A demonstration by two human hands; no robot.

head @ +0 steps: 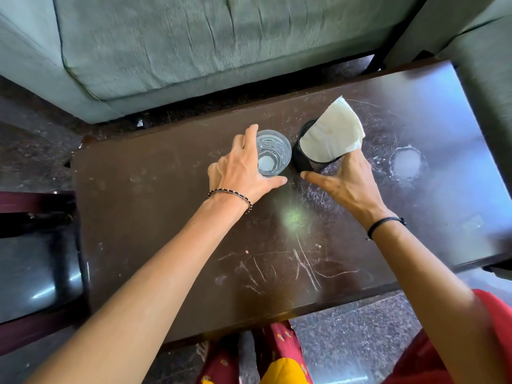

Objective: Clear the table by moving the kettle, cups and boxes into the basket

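- Left hand wraps the clear glass at frame centre, fingers behind, thumb in front, for a steady lift.
- Right hand cups the black mesh holder beside it, keeping its napkins upright.
- Both stand on the desk; no basket in view.

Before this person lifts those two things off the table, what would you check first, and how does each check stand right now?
1. Left hand around the clear drinking glass: ok, fingers wrap it.
2. Right hand on the black mesh cup: cannot tell, grip looks loose.
3. White folded paper seated in mesh cup: not ok, it leans out.
4. Glass empty: cannot tell.
5. Basket within reach: cannot tell, not in view.
6. Dark scratched wooden table around both items: ok.
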